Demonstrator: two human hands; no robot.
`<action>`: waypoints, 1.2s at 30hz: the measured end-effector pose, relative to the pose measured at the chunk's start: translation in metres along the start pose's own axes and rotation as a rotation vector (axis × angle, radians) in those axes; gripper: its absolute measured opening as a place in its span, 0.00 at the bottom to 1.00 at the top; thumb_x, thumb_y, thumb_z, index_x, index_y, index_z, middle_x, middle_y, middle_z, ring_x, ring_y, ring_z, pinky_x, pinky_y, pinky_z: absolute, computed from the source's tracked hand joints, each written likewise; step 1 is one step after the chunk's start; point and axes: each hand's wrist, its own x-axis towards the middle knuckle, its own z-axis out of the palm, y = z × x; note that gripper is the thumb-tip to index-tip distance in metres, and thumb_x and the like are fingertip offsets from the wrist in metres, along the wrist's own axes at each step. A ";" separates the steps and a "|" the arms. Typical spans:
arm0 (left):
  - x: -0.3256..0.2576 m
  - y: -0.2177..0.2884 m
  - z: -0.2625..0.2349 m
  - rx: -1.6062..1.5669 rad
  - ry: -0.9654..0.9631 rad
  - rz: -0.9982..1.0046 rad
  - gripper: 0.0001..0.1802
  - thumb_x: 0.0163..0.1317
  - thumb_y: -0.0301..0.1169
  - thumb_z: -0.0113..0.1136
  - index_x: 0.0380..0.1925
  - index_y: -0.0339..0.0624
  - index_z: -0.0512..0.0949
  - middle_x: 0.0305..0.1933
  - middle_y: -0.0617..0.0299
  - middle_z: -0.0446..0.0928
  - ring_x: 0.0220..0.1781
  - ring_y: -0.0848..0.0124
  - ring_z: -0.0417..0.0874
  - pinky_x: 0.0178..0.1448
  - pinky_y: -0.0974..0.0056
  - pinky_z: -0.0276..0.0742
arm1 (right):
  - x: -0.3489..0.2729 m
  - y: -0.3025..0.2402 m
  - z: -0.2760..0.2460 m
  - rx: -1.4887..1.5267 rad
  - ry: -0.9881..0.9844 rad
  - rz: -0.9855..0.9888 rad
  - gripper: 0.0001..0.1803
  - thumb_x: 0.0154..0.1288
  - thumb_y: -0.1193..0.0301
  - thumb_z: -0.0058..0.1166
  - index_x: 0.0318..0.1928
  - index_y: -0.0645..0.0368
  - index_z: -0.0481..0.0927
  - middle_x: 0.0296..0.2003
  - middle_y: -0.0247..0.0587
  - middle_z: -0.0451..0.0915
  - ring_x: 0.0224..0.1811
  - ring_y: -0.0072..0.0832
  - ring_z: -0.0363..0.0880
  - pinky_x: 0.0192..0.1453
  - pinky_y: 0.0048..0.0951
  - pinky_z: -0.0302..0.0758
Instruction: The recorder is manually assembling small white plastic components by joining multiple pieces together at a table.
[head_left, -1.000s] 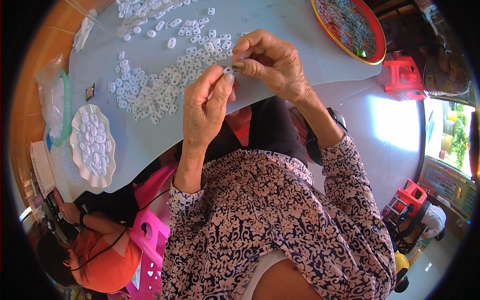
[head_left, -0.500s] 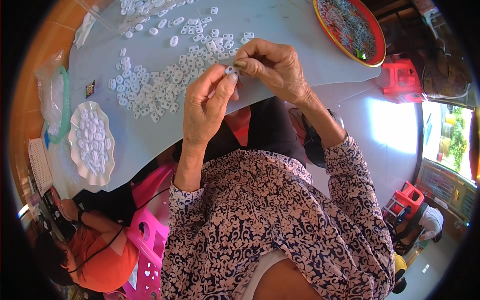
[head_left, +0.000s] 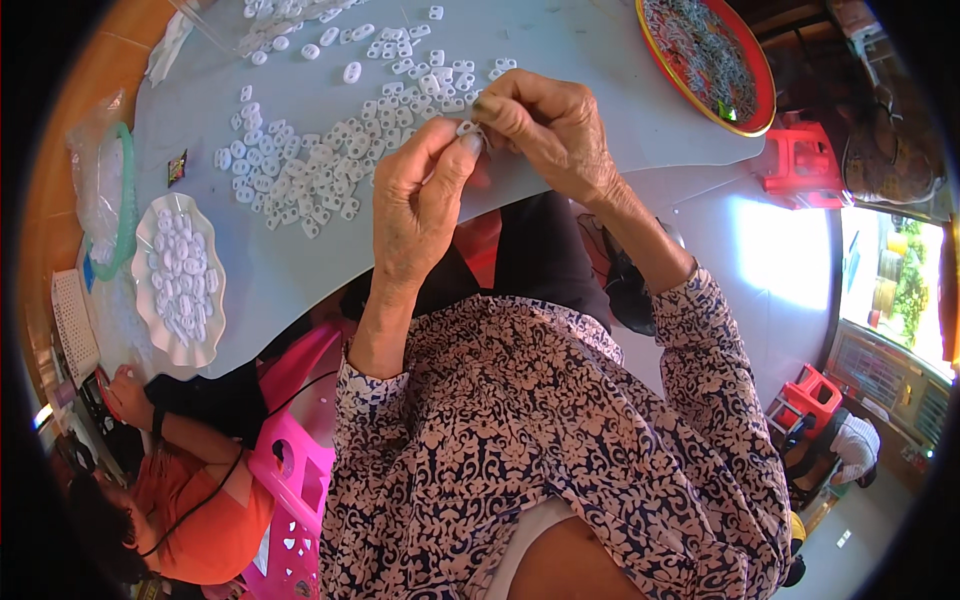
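Between the thumb and fingers of my left hand [head_left: 415, 205] is a small white plastic piece [head_left: 467, 128] with holes in it. My right hand [head_left: 560, 135] is closed in a pinch right against that piece; whatever its fingertips hold is too small to make out. Both hands are raised near the table's front edge. Just beyond them, many similar white two-holed pieces [head_left: 335, 165] lie in a loose heap on the grey table [head_left: 560, 45]. To the left, a scalloped white dish [head_left: 217, 325] contains white oval pieces [head_left: 180, 265].
A round red tray [head_left: 766, 92] of thin grey metal bits sits at the far right. Clear bags [head_left: 95, 185] and a green rim [head_left: 128, 200] are at the left edge. Someone in orange [head_left: 215, 525] sits lower left by a pink chair [head_left: 290, 465]. Red stools [head_left: 805, 165] stand right.
The white piece has turned slightly in my left fingers, now showing its holes more. Both hands stay nearly in place, pinched together. The view has shifted a little.
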 end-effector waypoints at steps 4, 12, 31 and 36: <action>-0.002 0.001 0.002 -0.090 0.036 -0.056 0.09 0.66 0.30 0.51 0.33 0.34 0.75 0.25 0.67 0.73 0.27 0.80 0.73 0.32 0.74 0.69 | -0.001 -0.004 0.002 0.084 -0.002 -0.022 0.11 0.67 0.67 0.53 0.35 0.64 0.78 0.25 0.34 0.79 0.28 0.17 0.77 0.32 0.22 0.75; -0.002 -0.002 -0.001 -0.070 0.039 -0.032 0.10 0.66 0.30 0.50 0.32 0.34 0.75 0.25 0.67 0.72 0.27 0.81 0.70 0.31 0.74 0.67 | -0.004 -0.001 0.004 0.038 0.003 -0.013 0.09 0.67 0.70 0.52 0.36 0.65 0.77 0.25 0.34 0.79 0.29 0.19 0.77 0.35 0.23 0.75; 0.004 0.017 -0.003 0.157 0.153 0.027 0.09 0.66 0.31 0.52 0.33 0.35 0.72 0.22 0.68 0.67 0.24 0.81 0.65 0.28 0.73 0.64 | -0.002 0.001 0.015 0.180 0.097 -0.003 0.10 0.67 0.68 0.54 0.37 0.64 0.76 0.26 0.31 0.78 0.27 0.15 0.74 0.33 0.19 0.73; 0.040 0.009 -0.040 0.800 0.281 0.336 0.04 0.60 0.26 0.53 0.32 0.37 0.74 0.25 0.55 0.74 0.31 0.57 0.73 0.37 0.56 0.69 | -0.004 -0.007 0.011 0.334 0.125 0.163 0.09 0.67 0.71 0.53 0.36 0.66 0.74 0.26 0.33 0.78 0.24 0.15 0.73 0.30 0.17 0.72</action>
